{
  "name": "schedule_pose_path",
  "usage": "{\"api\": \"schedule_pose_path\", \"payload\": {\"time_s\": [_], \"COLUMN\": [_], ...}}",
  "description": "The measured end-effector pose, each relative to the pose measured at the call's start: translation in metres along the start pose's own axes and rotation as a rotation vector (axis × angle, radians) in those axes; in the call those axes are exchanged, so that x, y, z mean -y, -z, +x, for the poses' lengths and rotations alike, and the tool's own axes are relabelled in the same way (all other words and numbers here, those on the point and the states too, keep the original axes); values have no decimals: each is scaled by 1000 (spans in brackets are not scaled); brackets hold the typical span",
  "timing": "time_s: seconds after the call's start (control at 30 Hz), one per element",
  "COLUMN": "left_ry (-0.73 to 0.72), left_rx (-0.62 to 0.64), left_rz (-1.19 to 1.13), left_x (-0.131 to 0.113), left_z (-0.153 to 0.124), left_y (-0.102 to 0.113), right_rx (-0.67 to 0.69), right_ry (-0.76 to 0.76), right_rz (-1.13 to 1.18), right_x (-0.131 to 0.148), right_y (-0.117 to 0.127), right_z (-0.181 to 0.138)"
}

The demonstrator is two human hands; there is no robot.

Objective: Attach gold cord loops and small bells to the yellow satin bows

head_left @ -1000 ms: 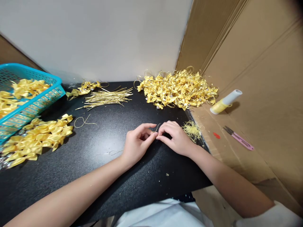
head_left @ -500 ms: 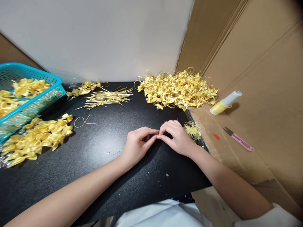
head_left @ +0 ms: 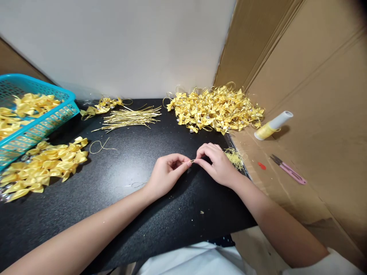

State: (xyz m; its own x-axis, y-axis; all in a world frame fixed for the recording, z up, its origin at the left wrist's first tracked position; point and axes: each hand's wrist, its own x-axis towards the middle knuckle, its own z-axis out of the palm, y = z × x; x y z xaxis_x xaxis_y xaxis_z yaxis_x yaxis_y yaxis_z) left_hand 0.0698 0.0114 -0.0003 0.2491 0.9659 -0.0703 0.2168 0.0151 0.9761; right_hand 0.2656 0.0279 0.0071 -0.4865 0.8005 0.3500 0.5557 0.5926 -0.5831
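My left hand [head_left: 168, 173] and my right hand [head_left: 215, 165] meet over the middle of the black table [head_left: 114, 198]. Both pinch a thin gold cord [head_left: 192, 160] stretched between their fingertips. A small tangle of yellow thread scraps [head_left: 234, 157] lies just right of my right hand at the table's edge. A bundle of cut gold cords [head_left: 129, 117] lies further back on the table.
A big heap of finished yellow ribbon bows [head_left: 216, 109] sits at the back right. Plain yellow bows [head_left: 43, 162] lie at the left beside a teal basket [head_left: 37, 122] holding more. On the cardboard at the right lie a thread spool [head_left: 272, 125] and pink snips [head_left: 288, 169].
My hands have drawn slightly apart, and a short stretch of gold cord now shows between the fingertips. The cord end that stuck up earlier is no longer raised.
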Motion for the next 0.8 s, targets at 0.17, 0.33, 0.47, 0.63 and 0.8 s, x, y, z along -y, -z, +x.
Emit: {"api": "schedule_pose_path", "payload": {"time_s": [0.17,0.33,0.47,0.63,0.8], "left_ry": [90,171,210,229,209], "left_rx": [91,116,93,130,159], "left_rz": [-182,-286,-363,-407,-443], "left_x": [-6,-4,-2,-1,1], "left_z": [4,6,6,6,6], "left_y": [1,2,1,2,3], "right_rx": [55,-2,-207,-212,-156], "right_ry": [-49,-31,95,147,94], "right_rz": [10,30,54,-3,-29], "right_x": [-1,2,7,6,3], "right_y": [0,0,2,0,-3], "right_z": [1,0,-1,-1,-2]}}
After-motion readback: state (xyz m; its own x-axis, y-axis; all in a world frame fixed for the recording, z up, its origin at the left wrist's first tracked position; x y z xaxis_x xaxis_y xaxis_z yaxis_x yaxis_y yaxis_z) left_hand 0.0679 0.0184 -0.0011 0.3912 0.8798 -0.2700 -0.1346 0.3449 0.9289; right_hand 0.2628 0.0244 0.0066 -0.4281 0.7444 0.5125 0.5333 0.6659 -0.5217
